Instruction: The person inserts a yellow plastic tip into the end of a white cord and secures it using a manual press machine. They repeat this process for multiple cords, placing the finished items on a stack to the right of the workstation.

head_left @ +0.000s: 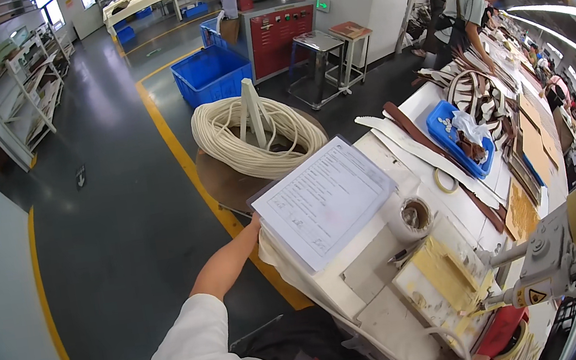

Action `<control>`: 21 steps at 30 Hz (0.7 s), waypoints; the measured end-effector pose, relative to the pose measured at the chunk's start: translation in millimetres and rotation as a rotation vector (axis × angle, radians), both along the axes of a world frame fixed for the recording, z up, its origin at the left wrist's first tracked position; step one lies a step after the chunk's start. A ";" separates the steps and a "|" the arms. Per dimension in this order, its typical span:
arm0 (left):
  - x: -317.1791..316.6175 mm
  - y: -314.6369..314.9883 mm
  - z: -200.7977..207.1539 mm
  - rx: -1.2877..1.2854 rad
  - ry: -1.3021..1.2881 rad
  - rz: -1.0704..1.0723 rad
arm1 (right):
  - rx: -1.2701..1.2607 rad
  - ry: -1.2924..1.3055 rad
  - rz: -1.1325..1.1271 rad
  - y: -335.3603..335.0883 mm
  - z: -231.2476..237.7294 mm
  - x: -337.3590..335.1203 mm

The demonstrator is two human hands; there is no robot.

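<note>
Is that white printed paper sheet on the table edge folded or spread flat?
Spread flat: the white printed paper sheet shows its full face, uncreased, with the left hand at its corner.

Matt paper sheet (324, 201), rough coiled cord (253, 141), glossy blue plastic tray (455, 138), smooth white tabletop (358, 258)

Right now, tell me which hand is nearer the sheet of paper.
Left. The left hand is at the near left edge of the paper, touching or holding it there. The right hand is out of view, so its distance cannot be judged.
</note>
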State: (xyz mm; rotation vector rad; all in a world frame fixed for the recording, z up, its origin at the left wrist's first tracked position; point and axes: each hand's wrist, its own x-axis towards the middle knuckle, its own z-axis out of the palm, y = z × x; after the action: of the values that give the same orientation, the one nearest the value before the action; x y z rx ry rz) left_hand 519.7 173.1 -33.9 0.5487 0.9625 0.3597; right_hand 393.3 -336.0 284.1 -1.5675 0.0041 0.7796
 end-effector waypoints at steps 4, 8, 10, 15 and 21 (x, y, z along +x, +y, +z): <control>0.8 11.2 -4.7 0.074 0.037 0.050 | 0.003 0.016 0.032 12.2 -6.4 0.0; 8.0 29.6 -10.5 0.164 0.079 0.093 | 0.003 0.027 0.051 20.0 -10.4 -0.6; 10.2 39.9 -13.2 0.219 0.104 0.116 | -0.001 0.033 0.063 22.9 -11.3 -0.7; 4.9 63.4 -24.3 0.368 0.181 0.163 | -0.006 0.044 0.089 30.7 -17.0 -2.0; -22.2 88.3 -44.0 0.542 0.291 0.146 | -0.017 0.059 0.127 40.0 -22.8 -3.3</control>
State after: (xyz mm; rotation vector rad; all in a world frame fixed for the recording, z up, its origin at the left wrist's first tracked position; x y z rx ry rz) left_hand 497.5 261.4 -77.9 1.0472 1.1936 0.6942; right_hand 390.0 -296.0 261.3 -1.5712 -0.0459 0.9272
